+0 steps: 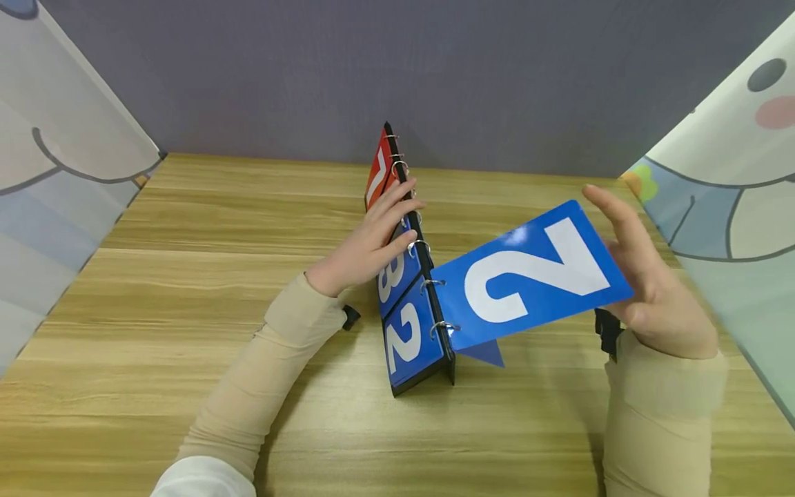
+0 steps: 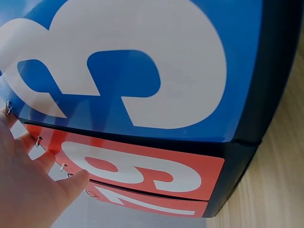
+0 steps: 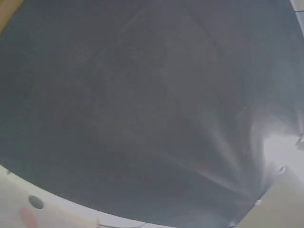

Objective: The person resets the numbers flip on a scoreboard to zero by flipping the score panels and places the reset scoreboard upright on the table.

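Observation:
A tabletop flip scoreboard [image 1: 413, 338] stands like a tent on the table, with number cards hung on metal rings along its top edge. My left hand [image 1: 366, 248] rests across that edge, fingers stretched over the rings. The left wrist view shows a blue 3 card [image 2: 190, 61] and, beside the fingers, a red 6 card [image 2: 142, 168]. On the right side, a blue card with a white 2 [image 1: 534, 273] is lifted, still hanging on its rings. Its outer edge lies against my right hand [image 1: 664, 297], whose index finger is extended; some fingers are hidden behind the card.
The scoreboard stands on a wood-grain table [image 1: 186, 276]. A grey wall [image 1: 410, 76] rises behind it and fills most of the right wrist view. Panels with cartoon prints [image 1: 733, 186] flank the table. Under the raised card, another blue flap [image 1: 487, 353] hangs down.

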